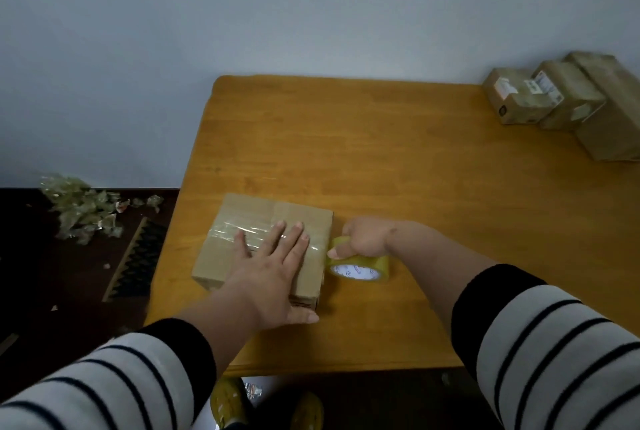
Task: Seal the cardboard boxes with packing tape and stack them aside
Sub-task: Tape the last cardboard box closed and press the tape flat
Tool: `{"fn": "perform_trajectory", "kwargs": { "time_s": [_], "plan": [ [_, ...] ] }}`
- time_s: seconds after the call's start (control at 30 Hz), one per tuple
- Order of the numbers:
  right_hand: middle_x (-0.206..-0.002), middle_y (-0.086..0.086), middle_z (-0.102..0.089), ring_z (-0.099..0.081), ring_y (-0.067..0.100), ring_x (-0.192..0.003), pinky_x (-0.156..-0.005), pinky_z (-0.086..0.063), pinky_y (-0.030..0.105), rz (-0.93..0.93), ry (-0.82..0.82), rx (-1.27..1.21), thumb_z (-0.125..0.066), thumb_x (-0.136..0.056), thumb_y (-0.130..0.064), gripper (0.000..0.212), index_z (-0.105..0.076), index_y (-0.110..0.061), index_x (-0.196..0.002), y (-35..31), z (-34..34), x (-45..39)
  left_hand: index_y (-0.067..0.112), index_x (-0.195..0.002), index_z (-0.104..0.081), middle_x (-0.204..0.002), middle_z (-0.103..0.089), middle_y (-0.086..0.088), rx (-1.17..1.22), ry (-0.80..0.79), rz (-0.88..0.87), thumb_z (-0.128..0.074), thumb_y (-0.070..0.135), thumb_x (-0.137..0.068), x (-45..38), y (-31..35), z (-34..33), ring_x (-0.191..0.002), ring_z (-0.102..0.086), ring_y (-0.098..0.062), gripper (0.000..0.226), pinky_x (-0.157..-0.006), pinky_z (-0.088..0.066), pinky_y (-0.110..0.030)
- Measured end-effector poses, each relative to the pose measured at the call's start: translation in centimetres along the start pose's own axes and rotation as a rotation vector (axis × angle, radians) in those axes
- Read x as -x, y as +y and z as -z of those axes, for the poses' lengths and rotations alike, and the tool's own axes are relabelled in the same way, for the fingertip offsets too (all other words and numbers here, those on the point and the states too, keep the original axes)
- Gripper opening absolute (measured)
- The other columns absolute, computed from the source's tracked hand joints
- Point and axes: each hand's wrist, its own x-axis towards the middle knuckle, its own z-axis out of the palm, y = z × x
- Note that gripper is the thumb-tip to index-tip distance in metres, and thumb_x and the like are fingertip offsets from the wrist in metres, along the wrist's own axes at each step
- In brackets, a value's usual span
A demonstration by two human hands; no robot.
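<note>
Cardboard box (263, 242) sits near the left front corner of the table (415, 159). Left hand (273, 263) lies flat, fingers straight, pressing the tape strip (235, 232) onto the box top. Right hand (363, 239) grips the tape roll (360, 265) just right of the box. Box looks light, stiff-walled; judged best lifted by opposite side faces. Tape film is glossy, likely clingy.

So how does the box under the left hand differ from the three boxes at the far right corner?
The near box lies alone at the table's front left, pressed by the flat left hand; the far boxes sit side by side, untouched. The near box's top shows no label; at least two far boxes carry white labels. A tape strip runs from it to the roll in the right hand. All are brown cardboard.
</note>
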Motion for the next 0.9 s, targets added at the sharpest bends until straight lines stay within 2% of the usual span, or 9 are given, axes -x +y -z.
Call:
{"fn": "perform_trajectory", "kwargs": {
  "time_s": [0.13,0.27,0.33,0.4,0.5,0.6,0.73,0.83,0.9],
  "plan": [
    [-0.150,0.008,-0.044,-0.046,0.027,-0.132,-0.109,-0.037,0.040,-0.076,0.002,-0.093,-0.050,-0.081,-0.077,0.091,-0.046,-0.012,-0.144,1.2,-0.2,-0.2,0.026,-0.154,0.013,-0.156,0.036,0.011,0.118,0.040,0.165,-0.011,0.102,-0.051,-0.4,2.1,0.2,-0.141,0.038,-0.027,0.130,-0.102,0.017,-0.073],
    [-0.147,0.008,-0.046,-0.047,0.027,-0.129,-0.092,-0.039,0.032,-0.056,0.028,-0.130,-0.039,-0.087,-0.076,0.083,-0.051,-0.013,-0.139,0.8,-0.1,-0.5,0.030,-0.150,0.022,-0.156,0.035,0.011,0.154,0.049,0.186,-0.021,0.097,-0.058,-0.8,2.2,0.1,-0.141,0.037,-0.029,0.122,-0.103,0.013,-0.075],
    [-0.141,0.006,-0.050,-0.049,0.027,-0.126,-0.096,-0.042,0.034,-0.060,0.036,-0.288,-0.053,-0.087,-0.069,0.069,-0.058,-0.016,-0.132,0.6,0.4,0.0,0.037,-0.147,0.026,-0.159,0.029,0.012,0.193,0.077,0.166,-0.028,0.093,-0.062,-0.7,1.4,0.7,-0.145,0.030,-0.029,0.116,-0.105,0.007,-0.076],
    [-0.131,0.006,-0.057,-0.054,0.030,-0.120,-0.102,-0.045,0.047,-0.058,0.050,-0.555,-0.067,-0.087,-0.049,0.046,-0.063,-0.017,-0.120,0.5,1.8,0.6,0.041,-0.149,0.020,-0.161,0.021,0.013,0.241,0.101,0.160,-0.030,0.091,-0.063,-0.4,0.1,1.9,-0.148,0.022,-0.029,0.111,-0.107,0.001,-0.075],
    [-0.099,0.006,-0.063,-0.059,0.024,-0.092,-0.078,-0.048,0.039,0.121,0.118,-0.877,-0.068,-0.087,-0.017,0.006,-0.064,-0.017,-0.091,-0.1,4.8,1.7,0.043,-0.153,0.004,-0.163,0.009,0.014,0.424,0.186,0.184,-0.034,0.088,-0.062,0.4,-2.8,4.2,-0.151,0.009,-0.023,0.109,-0.113,-0.008,-0.069],
    [-0.074,-0.005,-0.064,-0.053,0.014,-0.077,-0.066,-0.039,0.031,0.357,0.247,-1.028,-0.071,-0.083,-0.010,0.013,-0.063,-0.020,-0.079,-2.7,7.8,2.1,0.034,-0.155,-0.020,-0.163,-0.018,0.007,0.893,0.352,0.149,-0.051,0.076,-0.063,1.7,-6.0,6.3,-0.150,-0.015,-0.019,0.106,-0.118,-0.021,-0.052],
    [-0.080,-0.008,-0.066,-0.056,0.015,-0.086,-0.073,-0.040,0.033,0.475,0.286,-0.898,-0.073,-0.084,-0.037,0.020,-0.064,-0.022,-0.076,-8.4,8.9,1.1,0.041,-0.148,-0.035,-0.136,-0.056,0.016,1.342,0.459,0.137,-0.061,0.042,-0.074,3.5,-8.4,6.6,-0.123,-0.053,-0.003,0.079,-0.099,-0.046,-0.027],
    [-0.094,-0.004,-0.069,-0.061,0.019,-0.098,-0.087,-0.046,0.037,0.504,0.285,-0.739,-0.066,-0.069,-0.070,0.049,-0.063,-0.023,-0.082,-12.7,7.9,0.2,0.049,-0.139,-0.043,-0.124,-0.064,0.011,1.492,0.477,0.241,-0.058,0.037,-0.072,4.2,-10.0,5.7,-0.116,-0.059,-0.013,0.070,-0.102,-0.047,-0.045],
    [-0.094,-0.001,-0.069,-0.064,0.022,-0.097,-0.094,-0.048,0.041,0.535,0.293,-0.711,-0.062,-0.058,-0.079,0.061,-0.061,-0.023,-0.081,-15.0,7.3,-0.2,0.059,-0.129,-0.047,-0.116,-0.068,0.015,1.526,0.474,0.256,-0.063,0.050,-0.070,4.5,-10.7,5.3,-0.111,-0.062,-0.013,0.062,-0.099,-0.049,-0.047]
  ]
}}
